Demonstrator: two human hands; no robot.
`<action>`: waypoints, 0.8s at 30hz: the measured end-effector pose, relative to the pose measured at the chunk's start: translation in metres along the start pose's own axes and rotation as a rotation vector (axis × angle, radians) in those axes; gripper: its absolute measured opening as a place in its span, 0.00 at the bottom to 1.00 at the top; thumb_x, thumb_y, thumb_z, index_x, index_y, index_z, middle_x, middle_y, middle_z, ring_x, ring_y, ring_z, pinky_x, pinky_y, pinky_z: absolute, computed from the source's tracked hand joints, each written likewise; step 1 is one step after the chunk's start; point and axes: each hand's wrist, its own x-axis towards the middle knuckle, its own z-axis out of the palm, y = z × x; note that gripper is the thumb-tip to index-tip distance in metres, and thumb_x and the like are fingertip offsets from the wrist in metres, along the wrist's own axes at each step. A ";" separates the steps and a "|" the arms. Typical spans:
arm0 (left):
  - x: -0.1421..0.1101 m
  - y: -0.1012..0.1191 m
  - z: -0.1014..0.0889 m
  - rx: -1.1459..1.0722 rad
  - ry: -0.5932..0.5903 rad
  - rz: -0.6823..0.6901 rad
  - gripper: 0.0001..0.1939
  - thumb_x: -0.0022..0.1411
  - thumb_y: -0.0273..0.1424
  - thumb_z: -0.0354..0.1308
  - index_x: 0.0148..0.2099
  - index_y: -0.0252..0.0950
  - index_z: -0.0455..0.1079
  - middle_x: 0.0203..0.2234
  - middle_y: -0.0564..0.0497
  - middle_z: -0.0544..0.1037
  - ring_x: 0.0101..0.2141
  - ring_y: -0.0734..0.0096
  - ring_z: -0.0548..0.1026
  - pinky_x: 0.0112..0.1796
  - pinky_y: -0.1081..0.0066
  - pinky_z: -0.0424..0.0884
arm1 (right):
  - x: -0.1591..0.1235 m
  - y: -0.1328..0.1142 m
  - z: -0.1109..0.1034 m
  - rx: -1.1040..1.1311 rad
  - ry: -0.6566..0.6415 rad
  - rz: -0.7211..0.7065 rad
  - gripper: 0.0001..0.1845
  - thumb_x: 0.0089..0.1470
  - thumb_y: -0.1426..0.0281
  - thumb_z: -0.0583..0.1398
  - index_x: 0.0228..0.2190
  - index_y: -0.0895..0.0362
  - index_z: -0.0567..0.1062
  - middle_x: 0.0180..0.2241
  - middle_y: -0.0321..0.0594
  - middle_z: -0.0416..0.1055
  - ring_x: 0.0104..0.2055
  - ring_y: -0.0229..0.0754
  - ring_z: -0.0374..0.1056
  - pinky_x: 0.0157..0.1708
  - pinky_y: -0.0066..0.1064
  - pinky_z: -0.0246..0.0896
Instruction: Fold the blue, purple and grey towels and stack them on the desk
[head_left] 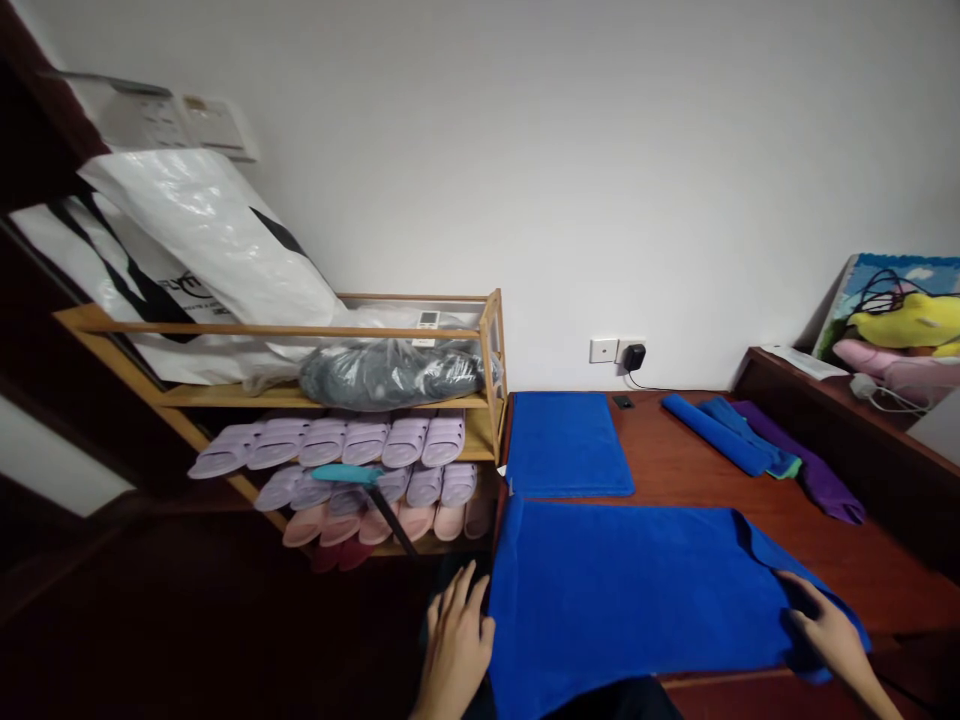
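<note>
1. Blue fabric dominates the head view: the wide blue cloth [637,590] lies on the table [652,470], nearest the person's body, probably because that puts both sides within reach of the 2 hands.
2. The left hand [456,635] is open, fingers slightly spread, just beside the cloth's left edge. It seems placed to tend that side; whether the thumb touches the fabric I cannot tell.
3. The right hand [829,630] is at the cloth's right end, where the fabric curls up and wrinkles. Thumb and fingers sit apart at this raised part, so the edge seems to be handled there, but I cannot tell whether the grip is closed on it.
4. Behind the wide cloth, a folded blue cloth [570,445] lies flat against the wall side, its compact shape likely leaving the front for the larger piece.
5. Farther right, a narrow blue bundle [712,435] and a purple cloth [799,460] lie slantwise, apart from the folded one, perhaps kept aside.
6. To the left, a wooden rack [180,398] carries lilac slippers [322,440] in rows, side by side, which probably saves space.
</note>
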 end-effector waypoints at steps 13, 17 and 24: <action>0.032 0.049 -0.008 -0.179 -0.290 0.549 0.30 0.59 0.31 0.54 0.63 0.48 0.55 0.62 0.50 0.59 0.60 0.57 0.58 0.58 0.47 0.52 | 0.008 0.037 0.010 -0.267 0.071 -0.126 0.36 0.38 0.62 0.48 0.52 0.50 0.66 0.56 0.43 0.64 0.58 0.53 0.59 0.50 0.50 0.58; 0.018 -0.018 -0.002 -0.033 -0.109 0.221 0.27 0.57 0.24 0.49 0.58 0.46 0.65 0.58 0.47 0.66 0.58 0.54 0.62 0.56 0.42 0.50 | 0.019 0.052 0.005 -0.251 0.039 -0.083 0.40 0.35 0.61 0.49 0.54 0.52 0.63 0.56 0.43 0.64 0.57 0.53 0.61 0.51 0.49 0.58; 0.041 -0.016 0.001 -0.218 0.070 0.062 0.20 0.63 0.32 0.46 0.55 0.41 0.67 0.58 0.45 0.66 0.56 0.59 0.65 0.53 0.55 0.62 | 0.037 0.073 0.001 -0.330 0.051 -0.117 0.41 0.34 0.61 0.50 0.54 0.55 0.63 0.55 0.44 0.65 0.56 0.49 0.63 0.48 0.40 0.64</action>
